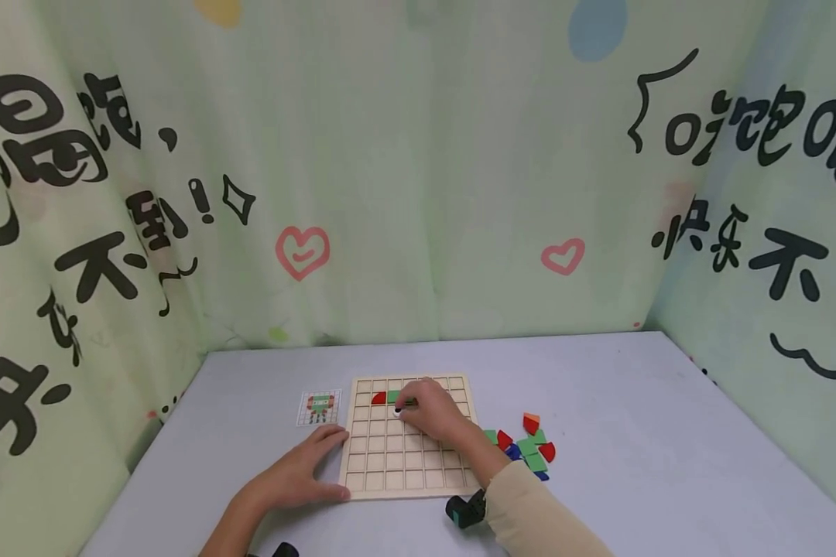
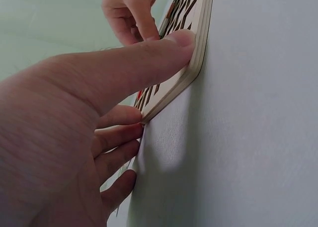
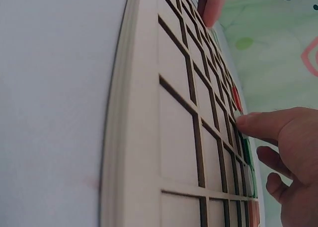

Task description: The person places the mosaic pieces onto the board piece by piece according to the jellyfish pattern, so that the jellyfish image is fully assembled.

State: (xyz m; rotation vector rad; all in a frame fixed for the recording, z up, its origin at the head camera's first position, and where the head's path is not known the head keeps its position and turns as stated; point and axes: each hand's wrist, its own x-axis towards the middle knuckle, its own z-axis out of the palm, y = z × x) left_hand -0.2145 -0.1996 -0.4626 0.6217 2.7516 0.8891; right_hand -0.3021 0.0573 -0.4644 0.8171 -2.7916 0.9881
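Observation:
A wooden grid board [image 1: 375, 463] lies on the table. My left hand [image 1: 299, 468] rests at its left side, thumb on the near left corner and straight fingers along the edge; in the left wrist view the thumb [image 2: 144, 58] lies over the rim. Over the upper cells, my right hand [image 1: 432, 410] pinches a small white piece with a black spot [image 1: 398, 413] down at the grid, its other fingers loosely curled in the right wrist view. Just above sit a red rounded piece [image 1: 378, 398] and a green square [image 1: 393, 396]; more of that row hides behind the hand.
Left of the board lies a picture card [image 1: 318, 408] with a green and red figure on a grid. Loose green, red, blue and orange pieces [image 1: 535, 463] are scattered to the right, partly behind the right forearm. Printed curtains [image 1: 425, 193] surround the table.

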